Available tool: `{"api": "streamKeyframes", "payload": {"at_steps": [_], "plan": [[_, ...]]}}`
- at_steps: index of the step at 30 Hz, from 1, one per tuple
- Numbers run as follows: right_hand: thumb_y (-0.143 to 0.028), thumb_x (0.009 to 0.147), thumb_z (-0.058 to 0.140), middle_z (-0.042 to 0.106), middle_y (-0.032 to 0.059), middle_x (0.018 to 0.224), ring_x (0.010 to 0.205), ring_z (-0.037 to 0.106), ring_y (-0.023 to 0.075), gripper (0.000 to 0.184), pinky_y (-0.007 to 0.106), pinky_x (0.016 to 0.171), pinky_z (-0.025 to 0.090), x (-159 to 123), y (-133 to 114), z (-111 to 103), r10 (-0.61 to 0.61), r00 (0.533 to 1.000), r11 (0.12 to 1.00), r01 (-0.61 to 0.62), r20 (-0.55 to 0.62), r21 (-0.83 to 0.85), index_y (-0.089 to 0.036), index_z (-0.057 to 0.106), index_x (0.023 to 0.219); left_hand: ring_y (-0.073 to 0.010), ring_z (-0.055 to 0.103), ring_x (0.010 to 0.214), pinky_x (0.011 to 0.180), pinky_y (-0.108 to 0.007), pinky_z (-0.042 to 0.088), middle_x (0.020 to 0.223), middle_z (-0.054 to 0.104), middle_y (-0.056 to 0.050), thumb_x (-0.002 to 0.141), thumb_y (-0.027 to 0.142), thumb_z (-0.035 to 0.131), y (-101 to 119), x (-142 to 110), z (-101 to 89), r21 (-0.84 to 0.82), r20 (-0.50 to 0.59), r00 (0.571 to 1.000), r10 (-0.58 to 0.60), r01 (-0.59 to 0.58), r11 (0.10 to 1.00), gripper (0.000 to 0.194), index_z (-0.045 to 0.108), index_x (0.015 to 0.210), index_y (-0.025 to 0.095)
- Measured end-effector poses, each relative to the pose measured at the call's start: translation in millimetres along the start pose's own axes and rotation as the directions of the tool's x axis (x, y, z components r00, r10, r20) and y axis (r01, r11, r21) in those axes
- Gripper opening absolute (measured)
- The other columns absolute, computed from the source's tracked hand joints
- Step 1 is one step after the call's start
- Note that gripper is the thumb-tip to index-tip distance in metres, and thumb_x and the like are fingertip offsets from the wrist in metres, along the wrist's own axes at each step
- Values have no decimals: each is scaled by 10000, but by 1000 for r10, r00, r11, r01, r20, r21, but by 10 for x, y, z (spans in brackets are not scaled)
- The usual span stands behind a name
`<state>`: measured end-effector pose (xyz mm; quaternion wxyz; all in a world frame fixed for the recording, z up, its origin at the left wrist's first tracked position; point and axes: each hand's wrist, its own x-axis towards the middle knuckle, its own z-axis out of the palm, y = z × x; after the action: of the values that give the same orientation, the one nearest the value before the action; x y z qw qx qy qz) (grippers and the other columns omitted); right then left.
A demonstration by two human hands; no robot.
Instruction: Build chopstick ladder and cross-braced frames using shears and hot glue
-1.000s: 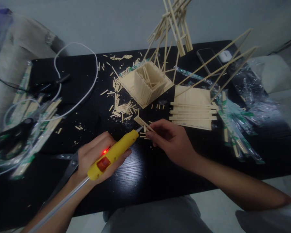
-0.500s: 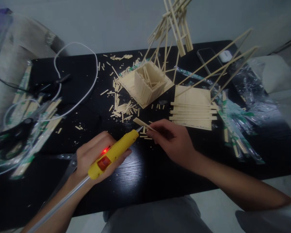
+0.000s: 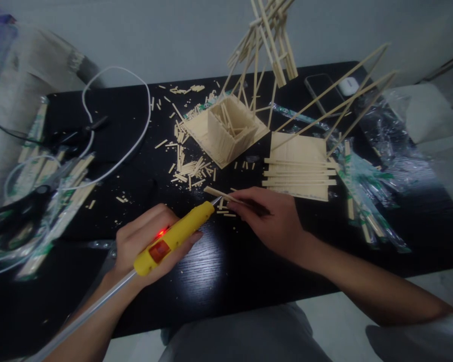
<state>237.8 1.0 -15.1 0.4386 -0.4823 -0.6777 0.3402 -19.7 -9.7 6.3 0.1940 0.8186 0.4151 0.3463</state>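
Note:
My left hand (image 3: pixel 143 241) is wrapped round a yellow glue gun (image 3: pixel 173 237) with a red light on its body and a clear glue stick trailing out behind. Its metal tip meets a short bamboo stick (image 3: pixel 221 195) that my right hand (image 3: pixel 270 216) pinches between thumb and fingers, just above the black table (image 3: pixel 219 271). Small cut stick pieces (image 3: pixel 191 168) lie scattered right behind the tip.
A square stick box on a flat base (image 3: pixel 226 130) stands at the back, with long sticks leaning up from it. A flat stick panel (image 3: pixel 298 166) lies to its right. Wrapped chopstick packs (image 3: pixel 366 201), black scissors (image 3: pixel 15 211), a white cable (image 3: pixel 136 136) and a phone (image 3: pixel 320 90) surround them.
The stick in my right hand has tipped lower and shifted slightly left against the gun's tip. My left hand and the glue gun stay nearly where they were.

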Motion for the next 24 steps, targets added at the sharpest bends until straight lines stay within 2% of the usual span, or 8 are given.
{"api": "streamKeyframes", "payload": {"at_steps": [5, 10, 14, 18, 20, 24], "plan": [[-356, 957, 828, 824, 10, 842, 643, 723, 159, 150, 291, 658, 586, 11, -14, 4, 182, 981, 969, -190, 63, 157, -240, 855, 1049, -110, 585, 602, 514, -280, 448, 735, 606, 32, 931, 236, 802, -9, -12, -1, 8, -19, 999, -26, 27, 1000, 188, 641, 834, 217], [-428, 909, 861, 767, -1, 747, 537, 625, 117, 247, 250, 530, 511, 33, -54, 2, 320, 924, 860, -376, 211, 346, -217, 861, 1038, -121, 649, 650, 546, -276, 499, 811, 688, 16, 922, 237, 819, -17, 7, 7, 10, -33, 999, -7, 8, 1000, 134, 687, 913, 212], [-429, 847, 910, 759, -2, 747, 512, 588, 91, 268, 218, 462, 439, 71, -78, -6, 373, 881, 759, -470, 291, 450, -202, 848, 975, -145, 692, 700, 593, -285, 555, 857, 728, -3, 930, 237, 814, -21, 10, 17, 2, -10, 1000, -24, 24, 1000, 117, 701, 948, 216], [-453, 808, 929, 727, -13, 707, 487, 551, 77, 319, 193, 403, 354, 110, -76, -16, 425, 829, 670, -558, 363, 489, -186, 824, 950, -144, 708, 711, 606, -275, 572, 881, 730, -8, 912, 210, 825, -24, -25, 38, 35, -17, 1000, 25, -24, 999, 148, 691, 974, 213], [-457, 804, 926, 725, -12, 721, 500, 555, 77, 338, 188, 402, 348, 118, -60, -14, 437, 813, 642, -581, 384, 500, -183, 817, 971, -153, 724, 733, 619, -277, 585, 904, 738, -14, 907, 203, 824, -34, -54, 58, 31, -12, 999, 29, -29, 999, 155, 699, 999, 216], [-418, 861, 878, 761, 11, 817, 541, 595, 80, 294, 185, 419, 402, 109, -33, -2, 422, 817, 603, -576, 392, 552, -180, 800, 1016, -172, 749, 772, 629, -281, 596, 935, 748, -31, 893, 186, 827, -44, -79, 79, 32, -2, 1000, 26, -26, 999, 191, 714, 1045, 212]]}}
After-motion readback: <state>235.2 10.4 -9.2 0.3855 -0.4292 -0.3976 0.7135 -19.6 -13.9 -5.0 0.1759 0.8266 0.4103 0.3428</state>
